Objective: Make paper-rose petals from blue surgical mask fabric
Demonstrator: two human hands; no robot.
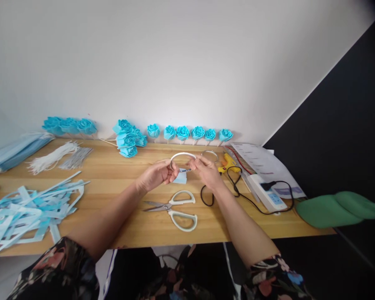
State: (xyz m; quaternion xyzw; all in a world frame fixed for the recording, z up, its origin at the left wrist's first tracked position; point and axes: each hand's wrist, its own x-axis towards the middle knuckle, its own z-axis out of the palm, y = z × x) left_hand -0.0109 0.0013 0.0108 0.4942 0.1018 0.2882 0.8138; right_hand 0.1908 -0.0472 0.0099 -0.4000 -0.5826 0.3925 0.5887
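Between my two hands, above the middle of the table, is a roll of white tape [183, 153], or a ring much like one, with some dark print on its lower part. My left hand [156, 174] grips its left side between thumb and fingers. On the right side, my right hand [206, 168] pinches it the same way. Below the ring lies a small stack of light-blue pieces [181, 177], partly covered by the ring and fingers. Nearer to me rest white-handled scissors [170, 207], blades spread and pointing left.
Blue flowers [183, 133] on sticks line the wall. Left are blue strips [34, 208], white cords [54, 156], grey wires [76, 158] and face masks [18, 150]. Right are a yellow glue gun [229, 163], a power strip [267, 193], a ring [210, 156] and a green object [334, 209].
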